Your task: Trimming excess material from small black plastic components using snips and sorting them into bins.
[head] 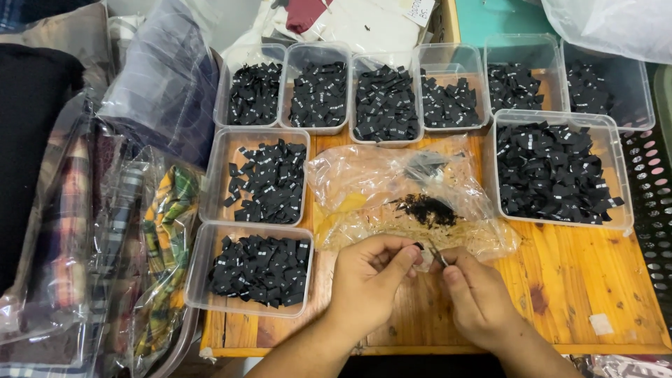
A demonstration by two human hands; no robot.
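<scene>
My left hand [367, 280] and my right hand [476, 297] meet over the front of a wooden table [581, 280]. Their fingertips pinch a small thin dark piece [435, 255] between them; what it is I cannot make out. Just beyond the fingers lies a crumpled clear plastic bag [399, 192] with a small heap of dark bits [428, 208] inside. A clear tub of black fabric labels [260, 269] stands left of my left hand.
Several more clear tubs of black labels fill the back row [385, 101], the left [266, 180] and the right [553, 171]. Bagged plaid fabrics [140, 245] pile up at the left. A black perforated surface [654, 189] borders the table's right.
</scene>
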